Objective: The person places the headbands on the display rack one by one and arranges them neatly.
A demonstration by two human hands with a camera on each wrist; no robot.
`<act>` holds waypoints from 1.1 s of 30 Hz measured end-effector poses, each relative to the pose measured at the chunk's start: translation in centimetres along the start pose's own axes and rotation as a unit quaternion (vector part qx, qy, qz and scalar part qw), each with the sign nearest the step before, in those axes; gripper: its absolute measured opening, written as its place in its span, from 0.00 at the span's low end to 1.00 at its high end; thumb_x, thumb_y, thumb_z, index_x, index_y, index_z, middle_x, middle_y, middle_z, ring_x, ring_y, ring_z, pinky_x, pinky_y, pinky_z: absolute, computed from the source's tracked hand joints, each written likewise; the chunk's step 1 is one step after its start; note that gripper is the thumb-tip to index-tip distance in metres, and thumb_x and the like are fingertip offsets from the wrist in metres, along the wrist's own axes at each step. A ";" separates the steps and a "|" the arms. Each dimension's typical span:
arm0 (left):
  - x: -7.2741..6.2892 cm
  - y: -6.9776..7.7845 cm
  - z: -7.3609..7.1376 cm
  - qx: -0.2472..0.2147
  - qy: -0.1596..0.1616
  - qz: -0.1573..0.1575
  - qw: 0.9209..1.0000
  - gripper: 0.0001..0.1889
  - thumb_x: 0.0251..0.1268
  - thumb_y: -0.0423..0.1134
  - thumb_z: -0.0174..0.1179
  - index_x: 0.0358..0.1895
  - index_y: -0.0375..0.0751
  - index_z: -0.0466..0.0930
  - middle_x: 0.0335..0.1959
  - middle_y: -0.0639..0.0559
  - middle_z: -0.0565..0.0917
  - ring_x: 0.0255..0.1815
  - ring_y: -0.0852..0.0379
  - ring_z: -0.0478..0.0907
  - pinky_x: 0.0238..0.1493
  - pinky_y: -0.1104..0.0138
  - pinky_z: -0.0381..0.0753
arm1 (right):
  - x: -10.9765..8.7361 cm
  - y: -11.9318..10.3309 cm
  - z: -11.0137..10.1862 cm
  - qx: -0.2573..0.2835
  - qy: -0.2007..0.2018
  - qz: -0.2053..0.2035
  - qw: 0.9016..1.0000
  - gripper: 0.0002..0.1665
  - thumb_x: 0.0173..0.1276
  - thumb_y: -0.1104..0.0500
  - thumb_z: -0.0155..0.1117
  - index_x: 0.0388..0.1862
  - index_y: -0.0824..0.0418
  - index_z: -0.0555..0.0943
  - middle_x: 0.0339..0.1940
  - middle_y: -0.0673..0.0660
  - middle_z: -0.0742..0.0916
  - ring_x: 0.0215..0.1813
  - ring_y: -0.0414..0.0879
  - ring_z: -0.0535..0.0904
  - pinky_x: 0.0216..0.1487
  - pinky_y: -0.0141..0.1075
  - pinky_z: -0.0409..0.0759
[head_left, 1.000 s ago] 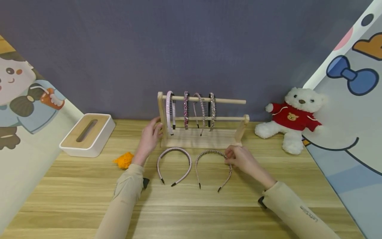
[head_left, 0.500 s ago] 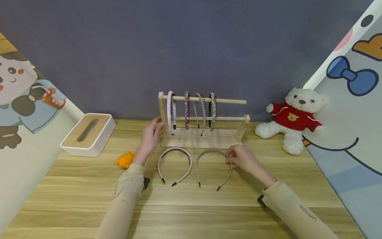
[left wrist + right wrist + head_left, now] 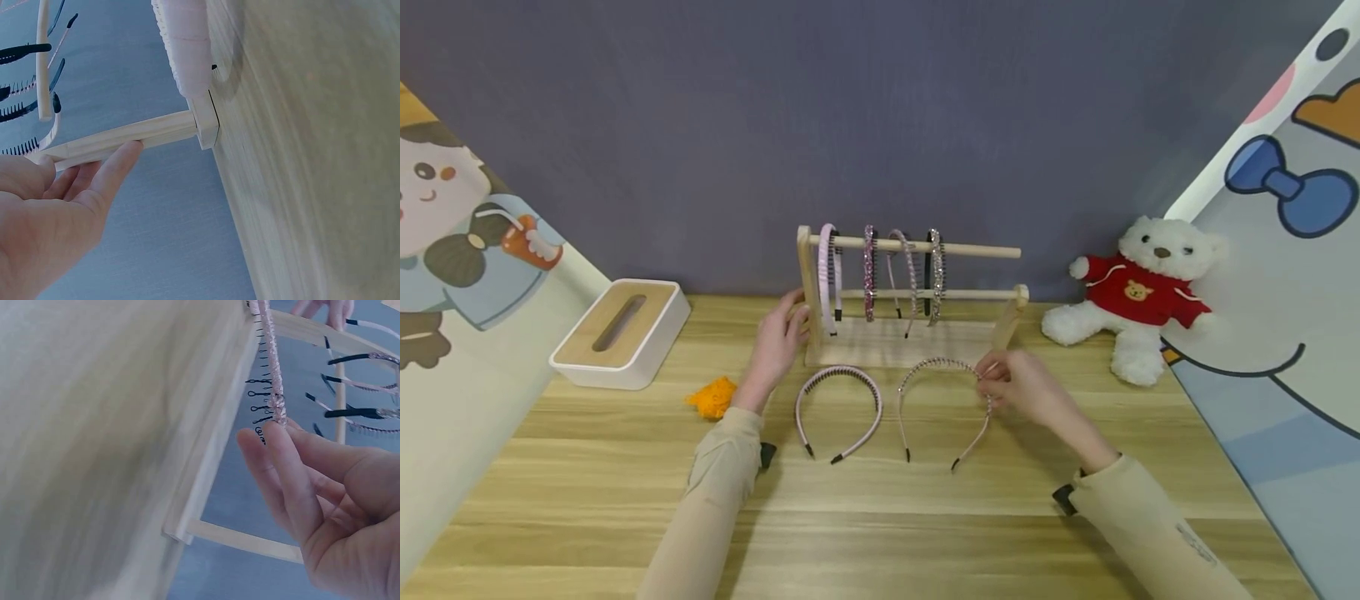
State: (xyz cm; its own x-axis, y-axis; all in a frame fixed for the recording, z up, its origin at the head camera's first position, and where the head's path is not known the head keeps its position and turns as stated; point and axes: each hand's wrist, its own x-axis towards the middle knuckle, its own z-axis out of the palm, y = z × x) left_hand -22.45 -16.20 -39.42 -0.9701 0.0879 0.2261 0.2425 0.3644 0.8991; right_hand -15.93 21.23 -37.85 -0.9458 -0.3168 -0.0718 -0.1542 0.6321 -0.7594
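Note:
In the head view, my right hand [image 3: 1022,385] pinches the right side of a thin pink headband [image 3: 938,362] studded along its comb-toothed top. The right wrist view shows this headband [image 3: 271,369] between thumb and fingertips, teeth toward the table. My left hand [image 3: 778,340] holds the left upright [image 3: 808,287] of a wooden headband rack; in the left wrist view its fingers [image 3: 122,164] lie against that post. A second, pale pink headband [image 3: 880,404] lies on the table between the hands. Several headbands hang on the rack's upper rod [image 3: 977,250], including a pink glitter one [image 3: 869,275].
An orange crumpled item [image 3: 712,398] lies beside the left wrist. A white tissue box with a wooden lid [image 3: 617,333] stands at the left. A white teddy bear in a red sweater [image 3: 1138,292] sits at the right. A dark partition [image 3: 880,125] rises behind the rack.
The right hand has lifted the studded headband slightly off the table and moved it a little right and toward the rack. The left hand stays at the upright.

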 end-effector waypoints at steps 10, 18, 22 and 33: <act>0.0 0.2 -0.1 0.005 -0.003 0.003 1.000 0.23 0.89 0.31 0.46 0.79 0.29 0.65 0.74 0.27 0.72 0.71 0.30 0.76 0.65 0.50 0.87 | -0.7 -1.2 -1.4 0.017 0.018 -0.001 1.000 0.12 0.73 0.74 0.69 0.52 0.79 0.82 0.42 0.70 0.90 0.42 0.62 0.90 0.39 0.45 0.96; 0.0 0.1 0.0 -0.008 -0.007 -0.002 1.000 0.23 0.89 0.31 0.46 0.79 0.29 0.65 0.75 0.27 0.70 0.72 0.30 0.74 0.66 0.49 0.85 | -1.4 -2.2 -2.3 -0.003 0.044 -0.010 0.999 0.10 0.73 0.71 0.72 0.50 0.74 0.85 0.41 0.65 0.91 0.41 0.57 0.90 0.36 0.41 0.96; 0.0 0.1 -0.1 -0.009 -0.006 -0.002 1.000 0.23 0.89 0.30 0.45 0.80 0.28 0.65 0.75 0.26 0.70 0.73 0.30 0.73 0.67 0.48 0.85 | -1.8 -2.6 -2.6 0.005 0.055 -0.016 0.998 0.10 0.72 0.71 0.73 0.50 0.74 0.85 0.41 0.66 0.91 0.42 0.58 0.90 0.36 0.41 0.95; 0.0 0.1 -0.1 -0.008 -0.001 -0.001 1.000 0.23 0.89 0.30 0.46 0.79 0.28 0.65 0.74 0.26 0.71 0.71 0.29 0.75 0.66 0.49 0.86 | -3.0 -3.7 -4.0 -0.029 0.116 -0.028 0.993 0.11 0.70 0.71 0.75 0.49 0.75 0.86 0.40 0.65 0.92 0.38 0.54 0.91 0.32 0.35 0.94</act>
State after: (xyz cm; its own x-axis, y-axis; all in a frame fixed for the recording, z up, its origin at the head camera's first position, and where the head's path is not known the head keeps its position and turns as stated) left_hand -22.39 -16.25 -39.29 -0.9706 0.0894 0.2236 0.2408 0.3505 0.9051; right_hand -13.67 22.66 -32.19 -0.9747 -0.1856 0.1242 -0.2173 0.6597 -0.7194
